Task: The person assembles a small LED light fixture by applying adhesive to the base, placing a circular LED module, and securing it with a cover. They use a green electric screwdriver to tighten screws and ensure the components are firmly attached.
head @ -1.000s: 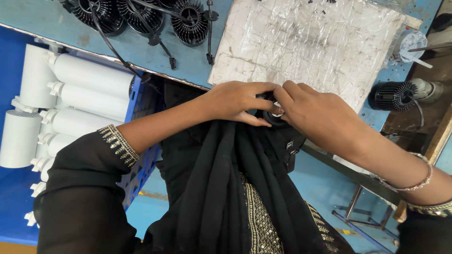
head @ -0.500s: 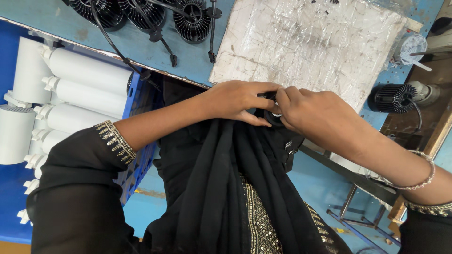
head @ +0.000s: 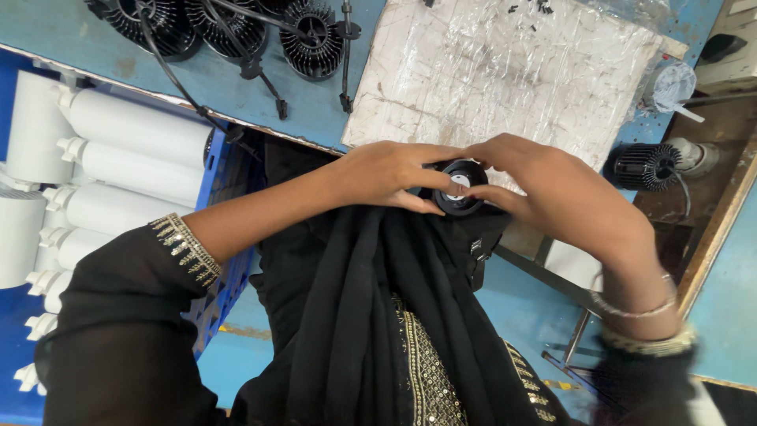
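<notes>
Head view looks down over a blue bench (head: 315, 118) whose near edge runs slantwise from upper left toward the lower right; below that edge the black scarf (head: 371, 315) fills the lap, so the only free room lies to the right, over the blue floor (head: 520, 308)

Taking the white board (head: 505, 71) as landmark: it lies flat on the bench, wrapped in crinkled clear film, a rough rectangle with small black specks near its top edge. Left of the board sit black finned sinks (head: 236, 31) with black cables (head: 268, 79) trailing toward the bench edge. Far left of the board, white tubes (head: 134, 134) are stacked in a blue crate (head: 229, 197). Right of the board, one more finned lamp (head: 654, 164) lies on its side in a brown recess

Just below the board's lower edge, both hands meet on a round black ring (head: 460, 188) with a pale centre. Left hand (head: 390, 175) comes in from the left, palm down, fingers pinching the ring's left rim. Right hand (head: 552, 193) arches in from the right, wrist bent, fingertips closed on the ring's top and right rim, a bangle (head: 631, 308) at the wrist
</notes>
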